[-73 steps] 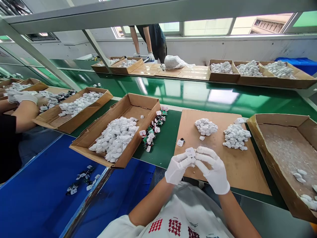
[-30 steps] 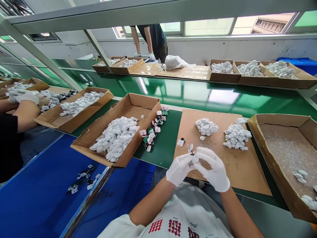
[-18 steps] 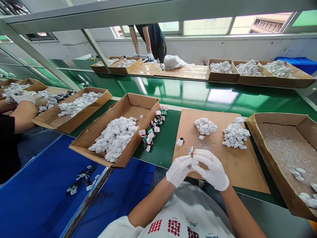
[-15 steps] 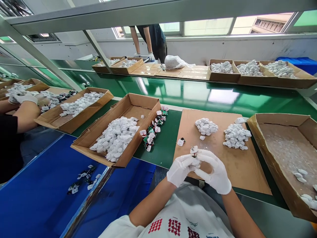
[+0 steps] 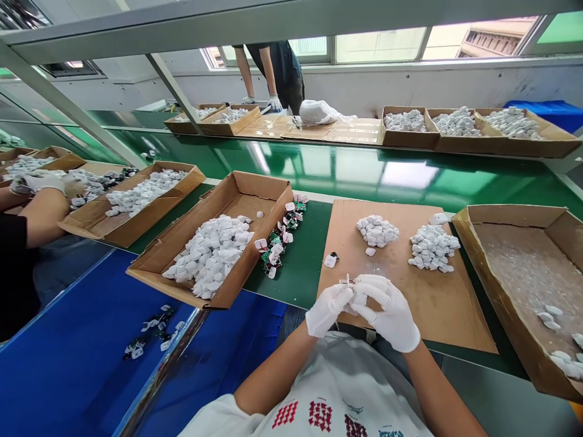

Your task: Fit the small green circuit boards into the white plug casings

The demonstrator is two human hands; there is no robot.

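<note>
Grip: the person's gloved left hand point(image 5: 328, 311) and right hand point(image 5: 387, 314) press together, fingertips pinching a small white plastic piece with metal pins point(image 5: 347, 283).

Held piece: just above the hands, over a brown cardboard sheet point(image 5: 455, 318), its exact shape partly hidden by the gloves.

On the sheet: a near heap of white pieces point(image 5: 378, 231) and a far heap of white pieces point(image 5: 432, 247), well beside the hands.

Left of the sheet: green circuit boards with white parts point(image 5: 279, 238) lie on the green worktop point(image 5: 303, 273), beside a cardboard tray point(image 5: 241, 185) filled with white pieces.

Right of the sheet: a wide cardboard tray point(image 5: 523, 224) holds a few scattered pieces.

Nearby: a co-worker's gloved hand point(image 5: 40, 182) reaches over another tray at far left.
</note>
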